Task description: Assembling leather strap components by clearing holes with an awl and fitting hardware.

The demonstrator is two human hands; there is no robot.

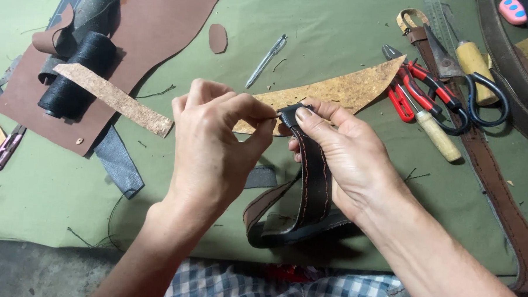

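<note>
Head view: both hands meet over a green mat (338, 28), working the end of a dark strap (315, 179) with orange stitching. The right hand (345, 157) grasps the strap, thumb pressed on its folded tip, while the rest loops down under the palm toward the wrist. The left hand (214, 147) pinches the same tip between thumb and forefinger, touching the right thumb. Just beyond the fingertips lies a curved cork piece (342, 90); a pen (267, 59) lies farther off. Well right of the right hand sit red pliers (421, 95) and scissors (482, 94). Left of the left hand are a cork strip (113, 97), black thread spool (79, 72) and brown leather (157, 27).
</note>
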